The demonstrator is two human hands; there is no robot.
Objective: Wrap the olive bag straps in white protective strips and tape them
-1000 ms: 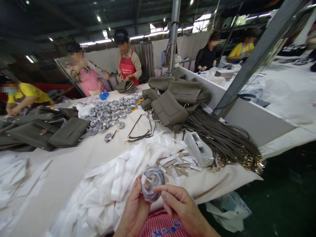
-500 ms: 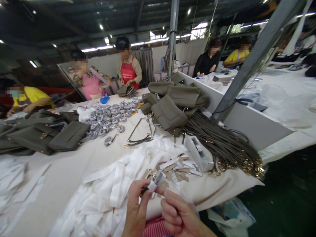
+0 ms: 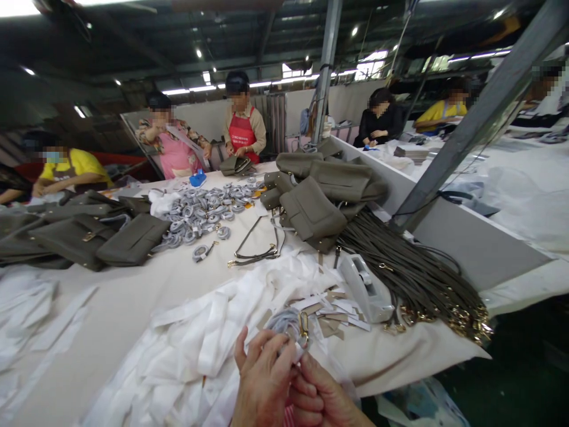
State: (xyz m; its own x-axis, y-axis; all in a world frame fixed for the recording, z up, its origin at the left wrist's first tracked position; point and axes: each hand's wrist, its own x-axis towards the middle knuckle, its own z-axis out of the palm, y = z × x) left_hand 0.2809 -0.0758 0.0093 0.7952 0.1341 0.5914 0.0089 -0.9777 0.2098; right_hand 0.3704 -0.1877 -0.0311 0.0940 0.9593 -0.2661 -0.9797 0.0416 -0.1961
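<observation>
**Head view.** The left hand (image 3: 262,379) is closing its fingers over a grey paper-wrapped coiled strap (image 3: 284,323), gripping it from the near side. The right hand (image 3: 322,400) is pressing against the left with its fingers curled closed (whether they are pinching the coil itself is hidden). The coil is hanging just above the near edge of the cream cloth-covered table (image 3: 133,290), over a heap of white fabric strips (image 3: 200,344). An oval gold metal clasp (image 3: 304,325) is standing at the coil's right side. Its long axis is running nearly upright in the picture, pointing away from the person and across the table. Scattered white and tan paper slips (image 3: 335,308) are lying just beyond it, and a white plastic tape dispenser (image 3: 367,287) is sitting near them to the right. One second earlier the coil was facing the camera as an open ring held between separated hands. It is now lying flatter, the hands are touching each other, and the clasp is showing.
</observation>
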